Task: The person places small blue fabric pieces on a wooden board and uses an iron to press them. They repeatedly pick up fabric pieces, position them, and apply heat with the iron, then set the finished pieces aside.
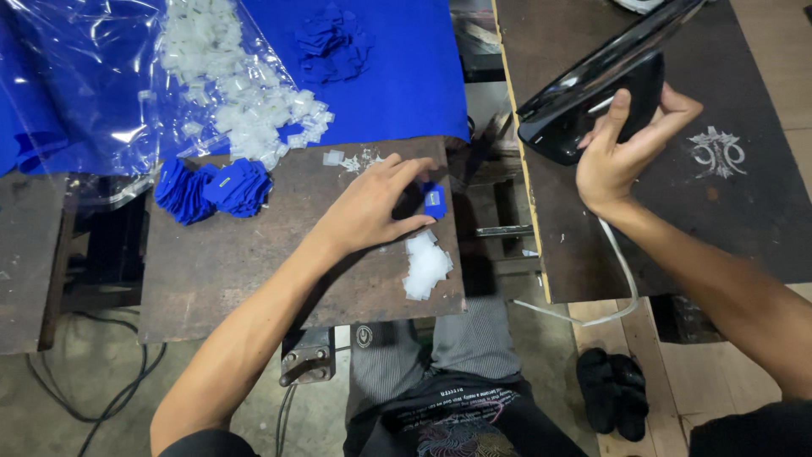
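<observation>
My left hand (376,203) rests on the dark metal plate (254,271) and pinches a small blue fabric tab (435,200) between thumb and fingers. Just below it lies a small heap of clear plastic pieces (425,267). My right hand (622,148) is raised to the right and grips the handle of a glossy black iron-like press tool (592,85), tilted over the dark work surface (744,220). A white cord (622,279) hangs from that tool.
A pile of blue tabs (211,188) lies at the plate's far left. A clear bag of white plastic pieces (228,85) and more blue tabs (331,42) sit on blue cloth (406,76). Black sandals (613,393) lie on the floor; cables (93,398) trail at left.
</observation>
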